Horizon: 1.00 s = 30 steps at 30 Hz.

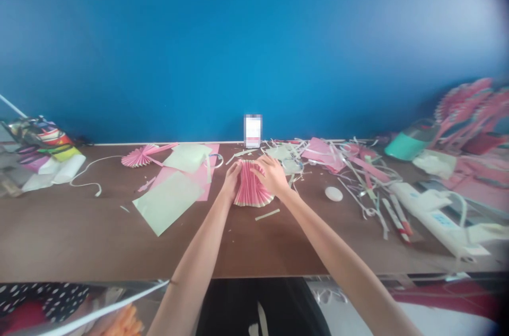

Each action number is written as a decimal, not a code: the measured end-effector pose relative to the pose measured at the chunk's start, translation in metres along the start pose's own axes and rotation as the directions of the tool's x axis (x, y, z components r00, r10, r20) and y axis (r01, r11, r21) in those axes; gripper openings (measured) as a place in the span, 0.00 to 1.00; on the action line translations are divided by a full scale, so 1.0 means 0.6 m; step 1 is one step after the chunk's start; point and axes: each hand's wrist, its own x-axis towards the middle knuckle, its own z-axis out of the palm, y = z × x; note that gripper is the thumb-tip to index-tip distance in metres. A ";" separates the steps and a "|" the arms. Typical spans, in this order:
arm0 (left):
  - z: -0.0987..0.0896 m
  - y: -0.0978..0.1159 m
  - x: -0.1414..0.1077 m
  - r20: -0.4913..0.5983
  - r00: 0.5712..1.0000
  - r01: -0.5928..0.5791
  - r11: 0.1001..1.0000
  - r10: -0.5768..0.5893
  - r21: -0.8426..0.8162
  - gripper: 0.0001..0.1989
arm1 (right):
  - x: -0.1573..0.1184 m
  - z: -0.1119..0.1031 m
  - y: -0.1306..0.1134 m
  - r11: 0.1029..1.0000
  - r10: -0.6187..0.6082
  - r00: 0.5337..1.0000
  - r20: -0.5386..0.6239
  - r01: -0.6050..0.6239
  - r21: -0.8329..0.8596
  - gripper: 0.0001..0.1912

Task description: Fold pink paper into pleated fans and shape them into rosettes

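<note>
A pleated pink paper fan with pale edges stands between my two hands over the brown table. My left hand grips its left side near the top. On the other side, my right hand lies over the upper right of the folds, fingers bent against the paper. The fan's pleats spread wider toward the bottom edge, nearest me. Just below it lies a thin pale paper strip.
Left are pale green sheets, a pink sheet and a finished-looking pink pleated fan. Right are paper scraps, a white oval object, markers and a power strip. A blue wall rises behind.
</note>
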 end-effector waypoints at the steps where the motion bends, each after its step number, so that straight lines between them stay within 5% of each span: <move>1: 0.001 0.001 -0.001 0.006 1.000 0.002 1.000 -0.002 0.002 0.15 | 0.000 0.002 -0.002 1.000 -0.003 1.000 0.004 0.004 -0.011 0.12; 12: 0.004 -0.007 -0.001 0.020 0.999 -0.027 0.999 0.026 0.025 0.14 | -0.009 0.014 -0.014 0.994 -0.032 0.999 -0.028 0.029 -0.106 0.12; 16: -0.016 -0.009 0.008 -0.137 0.989 -0.036 0.991 0.054 0.132 0.16 | -0.009 -0.001 0.010 0.980 0.189 0.972 -0.140 -0.195 -0.034 0.11; 21: -0.019 -0.009 0.009 -0.248 0.962 -0.088 0.991 0.111 0.102 0.17 | -0.019 -0.022 0.056 0.864 0.460 0.845 -0.273 -0.497 -0.081 0.12; 24: -0.010 -0.009 0.005 -0.292 0.935 -0.138 0.964 0.202 0.228 0.15 | -0.032 -0.022 0.050 0.901 0.395 0.871 -0.292 -0.430 -0.064 0.12; 30: 0.008 -0.009 -0.009 -0.363 0.849 -0.231 0.887 0.384 0.400 0.12 | -0.058 0.006 -0.035 0.939 0.344 0.936 -0.076 -0.340 0.051 0.15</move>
